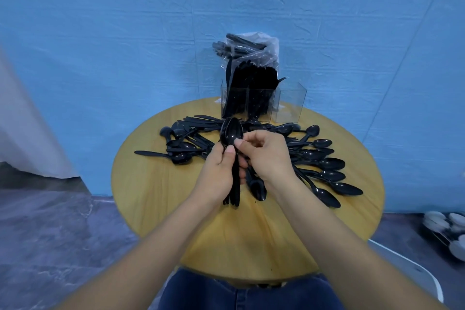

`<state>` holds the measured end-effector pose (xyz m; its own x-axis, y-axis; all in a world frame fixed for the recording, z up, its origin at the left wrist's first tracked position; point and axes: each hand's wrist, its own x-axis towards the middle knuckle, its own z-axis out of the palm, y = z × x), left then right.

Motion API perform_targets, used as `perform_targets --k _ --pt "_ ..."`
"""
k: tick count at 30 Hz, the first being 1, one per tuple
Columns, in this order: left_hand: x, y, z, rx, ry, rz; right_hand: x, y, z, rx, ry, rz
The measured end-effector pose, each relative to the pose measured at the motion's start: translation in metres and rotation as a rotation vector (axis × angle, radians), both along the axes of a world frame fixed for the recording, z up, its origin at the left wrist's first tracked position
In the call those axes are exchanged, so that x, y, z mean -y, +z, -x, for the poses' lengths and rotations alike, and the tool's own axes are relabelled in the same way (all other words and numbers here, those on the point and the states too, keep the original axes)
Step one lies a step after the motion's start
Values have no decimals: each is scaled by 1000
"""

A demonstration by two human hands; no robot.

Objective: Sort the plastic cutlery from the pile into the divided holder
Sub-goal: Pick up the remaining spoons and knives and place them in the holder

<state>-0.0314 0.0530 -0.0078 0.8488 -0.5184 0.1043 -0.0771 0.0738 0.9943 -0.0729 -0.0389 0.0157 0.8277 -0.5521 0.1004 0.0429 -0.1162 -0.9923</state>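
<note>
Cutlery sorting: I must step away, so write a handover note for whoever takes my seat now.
Left hand grips a stack of black plastic spoons upright by the handles. Right hand pinches the top spoon's bowl, aligning it.
Clear divided holder at the round wooden table's far edge: left and middle compartments hold black cutlery, right one looks empty.
Left: place the stack, then sort the pile of loose spoons and knives.

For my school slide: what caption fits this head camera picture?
Both hands, left and right, hold stacked black spoons above the cutlery pile.
</note>
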Motion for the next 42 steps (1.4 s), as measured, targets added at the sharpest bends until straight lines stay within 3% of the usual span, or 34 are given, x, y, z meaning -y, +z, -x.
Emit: perform_targets --k 5,8,11,14,17,22,26,36,42 --pt "1 -2 10 -44 -159 -16 14 2 10 -3 6 246" --pt "-2 2 13 -216 -364 38 26 5 18 16 54 208" --pt "-6 8 11 -136 -459 -69 36 5 24 20 69 136" --pt "-3 8 14 126 -347 -222 38 0 25 -3 11 180" --pt "-4 2 17 306 -230 -237 37 -5 27 -9 3 228" --pt "-20 -12 2 86 -48 -135 42 -19 49 -264 -82 660" --pt "-19 -19 -4 61 11 -118 44 -40 57 -469 -121 833" --pt "-18 -25 -7 56 33 -19 47 -46 34 -421 -147 1022" --pt "-19 -27 -8 100 34 -50 48 -44 26 -296 -229 930"
